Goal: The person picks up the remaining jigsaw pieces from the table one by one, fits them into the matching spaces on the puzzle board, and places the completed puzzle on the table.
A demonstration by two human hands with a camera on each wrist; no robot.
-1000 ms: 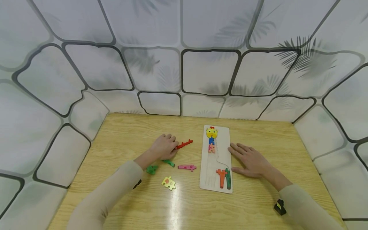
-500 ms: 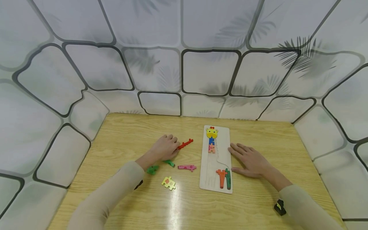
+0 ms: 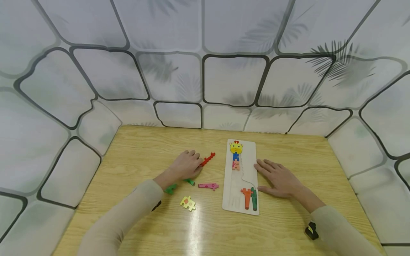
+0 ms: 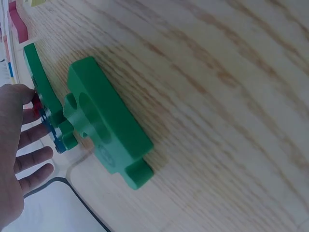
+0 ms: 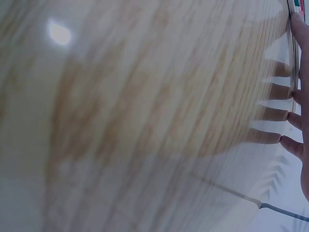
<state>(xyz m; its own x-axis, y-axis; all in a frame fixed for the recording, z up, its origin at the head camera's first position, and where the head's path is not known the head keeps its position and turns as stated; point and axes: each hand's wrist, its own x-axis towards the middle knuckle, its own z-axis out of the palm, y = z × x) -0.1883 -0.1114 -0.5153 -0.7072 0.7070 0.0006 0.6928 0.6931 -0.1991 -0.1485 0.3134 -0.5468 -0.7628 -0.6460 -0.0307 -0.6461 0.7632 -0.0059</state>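
My left hand (image 3: 187, 165) pinches the near end of a long red puzzle piece (image 3: 208, 160), left of the puzzle board. In the left wrist view, thumb and forefinger meet at the red piece, partly hidden behind a slim green piece (image 4: 43, 82); something blue (image 4: 53, 133) shows by the fingers. Closer to that camera lies a thick green piece (image 4: 104, 116). My right hand (image 3: 277, 179) lies flat with spread fingers, fingertips at the right edge of the pale board (image 3: 230, 188). The board bears a yellow giraffe head (image 3: 236, 147), blue and pink neck pieces, and orange and dark green leg pieces.
On the wooden table (image 3: 153, 231), a pink piece (image 3: 208, 186) lies between left hand and board. A yellow piece (image 3: 188, 203) is nearer the front. Patterned walls (image 3: 179, 115) close in the table's back and sides.
My left hand has slid slightly to the right with the red piece, which has turned a little steeper. The right hand and board have stayed put.
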